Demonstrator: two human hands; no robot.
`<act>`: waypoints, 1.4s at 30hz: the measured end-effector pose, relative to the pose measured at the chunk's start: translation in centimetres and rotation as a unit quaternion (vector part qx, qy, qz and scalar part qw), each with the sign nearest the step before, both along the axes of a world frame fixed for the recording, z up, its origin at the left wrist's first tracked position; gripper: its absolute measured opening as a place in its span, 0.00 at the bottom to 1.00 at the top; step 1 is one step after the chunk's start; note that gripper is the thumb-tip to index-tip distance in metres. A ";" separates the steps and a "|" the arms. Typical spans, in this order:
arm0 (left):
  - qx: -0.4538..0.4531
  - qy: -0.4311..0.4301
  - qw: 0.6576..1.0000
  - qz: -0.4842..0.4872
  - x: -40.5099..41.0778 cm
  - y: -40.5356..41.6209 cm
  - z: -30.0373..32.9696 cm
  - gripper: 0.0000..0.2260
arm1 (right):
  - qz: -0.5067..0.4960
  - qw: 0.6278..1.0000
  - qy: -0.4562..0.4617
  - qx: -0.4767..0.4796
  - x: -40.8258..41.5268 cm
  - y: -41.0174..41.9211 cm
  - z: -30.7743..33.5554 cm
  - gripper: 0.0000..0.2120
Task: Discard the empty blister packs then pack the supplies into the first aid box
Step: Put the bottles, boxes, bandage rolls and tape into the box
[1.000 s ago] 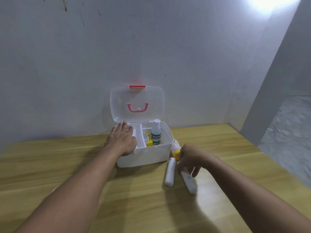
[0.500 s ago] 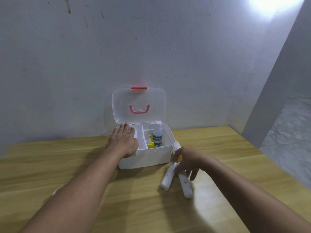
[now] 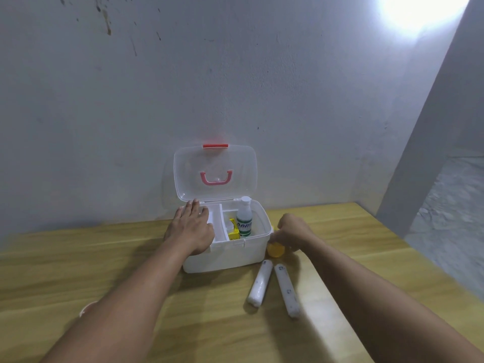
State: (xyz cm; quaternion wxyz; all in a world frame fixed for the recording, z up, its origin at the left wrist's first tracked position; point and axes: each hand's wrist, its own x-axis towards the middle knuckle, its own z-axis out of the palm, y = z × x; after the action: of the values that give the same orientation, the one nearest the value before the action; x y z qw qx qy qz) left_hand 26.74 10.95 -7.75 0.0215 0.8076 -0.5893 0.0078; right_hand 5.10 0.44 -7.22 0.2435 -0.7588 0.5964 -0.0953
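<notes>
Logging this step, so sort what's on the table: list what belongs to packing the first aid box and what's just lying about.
For the job:
first aid box, lid open
white bottle and yellow packet, already inside
two white rolls on the table
yellow-capped item at the right hand
left hand, resting on the box

Lying about:
whitish object beside the left forearm, mostly hidden

White first aid box stands open near the table's back edge, bottle upright inside; 2 white rolls lie before it.
</notes>
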 end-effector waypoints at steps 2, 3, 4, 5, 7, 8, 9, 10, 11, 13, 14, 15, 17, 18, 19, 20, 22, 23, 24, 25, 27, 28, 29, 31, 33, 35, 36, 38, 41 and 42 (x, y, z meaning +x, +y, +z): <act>0.000 -0.001 1.000 0.000 0.0 0.0 0.0 0.26 | -0.016 0.994 -0.080 0.068 0.1 -0.4 -0.1 0.11; -0.001 -0.001 1.000 0.001 0.0 0.0 0.0 0.26 | -0.033 0.989 -0.118 0.087 -0.1 -0.5 -0.2 0.10; -0.001 0.000 1.000 0.001 -0.1 0.0 0.0 0.26 | -0.054 0.983 -0.152 0.093 -0.4 -0.6 -0.1 0.10; -0.001 0.000 1.000 0.001 -0.1 0.0 0.0 0.26 | -0.077 0.975 -0.189 0.086 -0.8 -0.7 0.1 0.11; -0.001 0.003 1.000 0.000 0.0 0.0 0.0 0.26 | -0.111 0.950 -0.288 0.055 -1.4 -0.8 1.2 0.17; -0.001 0.003 1.000 0.000 0.0 0.0 0.0 0.26 | -0.117 0.932 -0.341 0.045 -1.6 -0.8 2.1 0.23; 0.000 0.003 1.000 0.000 0.0 0.0 0.0 0.26 | -0.112 0.915 -0.386 0.037 -1.6 -0.7 3.0 0.28; 0.001 0.003 1.000 0.000 0.0 0.0 0.1 0.26 | -0.095 0.904 -0.415 0.026 -1.6 -0.5 4.0 0.30; 0.002 0.003 1.000 0.001 -0.1 0.1 0.0 0.26 | -0.069 0.901 -0.428 0.012 -1.4 -0.3 4.8 0.31; 0.004 0.002 1.000 0.002 -0.1 0.1 0.0 0.26 | -0.001 0.904 -0.427 -0.022 -0.9 0.4 5.9 0.32; 0.004 0.001 1.000 0.002 -0.1 0.1 0.1 0.26 | 0.033 0.910 -0.412 -0.041 -0.5 0.8 6.2 0.33; 0.003 0.001 1.000 0.002 -0.1 0.1 0.1 0.26 | 0.064 0.918 -0.386 -0.062 -0.1 1.2 6.2 0.34; 0.003 0.003 1.000 0.003 -0.2 0.2 0.2 0.26 | 0.114 0.938 -0.312 -0.098 0.7 1.9 5.8 0.33; 0.003 0.004 1.000 0.003 -0.2 0.2 0.2 0.26 | 0.132 0.946 -0.273 -0.114 1.0 2.2 5.4 0.31; 0.003 0.004 1.000 0.003 -0.2 0.2 0.3 0.26 | 0.149 0.951 -0.239 -0.129 1.3 2.4 5.0 0.29; 0.004 0.006 1.000 0.004 -0.3 0.2 0.3 0.26 | 0.166 0.954 -0.206 -0.143 1.5 2.6 4.6 0.28; 0.002 0.007 1.000 0.003 -0.3 0.2 0.3 0.26 | 0.192 0.957 -0.123 -0.179 1.9 2.6 3.8 0.27; 0.002 0.007 1.000 0.003 -0.3 0.2 0.3 0.26 | 0.197 0.957 -0.076 -0.200 2.1 2.6 3.4 0.26; 0.001 0.007 1.000 0.003 -0.3 0.2 0.3 0.26 | 0.197 0.956 -0.036 -0.214 2.2 2.5 3.2 0.25; 0.000 0.007 1.000 0.002 -0.2 0.2 0.3 0.26 | 0.194 0.957 -0.014 -0.215 2.3 2.5 3.1 0.24; -0.001 0.006 1.000 0.002 -0.2 0.2 0.2 0.26 | 0.185 0.962 -0.005 -0.202 2.4 2.3 3.0 0.18; -0.001 0.006 1.000 0.002 -0.2 0.2 0.2 0.26 | 0.181 0.964 -0.005 -0.197 2.4 2.2 3.1 0.16; -0.001 0.006 1.000 0.002 -0.2 0.2 0.2 0.26 | 0.179 0.965 -0.005 -0.192 2.4 2.1 3.2 0.15; -0.003 0.006 1.000 0.002 -0.2 0.2 0.2 0.26 | 0.184 0.968 -0.009 -0.172 2.4 2.1 3.7 0.15; -0.004 0.008 1.000 0.001 -0.2 0.2 0.3 0.26 | 0.192 0.970 -0.040 -0.144 2.2 2.2 4.0 0.19; -0.004 0.009 1.000 0.001 -0.2 0.2 0.3 0.26 | 0.160 0.972 -0.101 -0.142 1.7 2.5 4.0 0.19; -0.004 0.009 1.000 0.001 -0.2 0.3 0.3 0.26 | 0.118 0.972 -0.128 -0.161 1.3 2.6 3.9 0.16; -0.003 0.009 1.000 0.000 -0.2 0.3 0.3 0.26 | 0.025 0.972 -0.126 -0.199 0.3 2.7 3.7 0.13; -0.003 0.008 1.000 -0.001 -0.2 0.2 0.3 0.26 | 0.015 0.996 0.019 -0.082 -0.9 3.3 3.0 0.08; -0.003 0.008 1.000 -0.002 -0.1 0.2 0.2 0.26 | 0.035 0.998 0.058 -0.005 -1.0 3.8 2.5 0.07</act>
State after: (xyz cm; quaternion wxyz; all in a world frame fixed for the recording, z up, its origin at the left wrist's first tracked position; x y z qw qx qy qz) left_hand 26.61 11.18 -7.52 0.0289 0.8066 -0.5904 0.0037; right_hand 4.06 4.25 -4.74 0.2076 -0.7849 0.5820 -0.0458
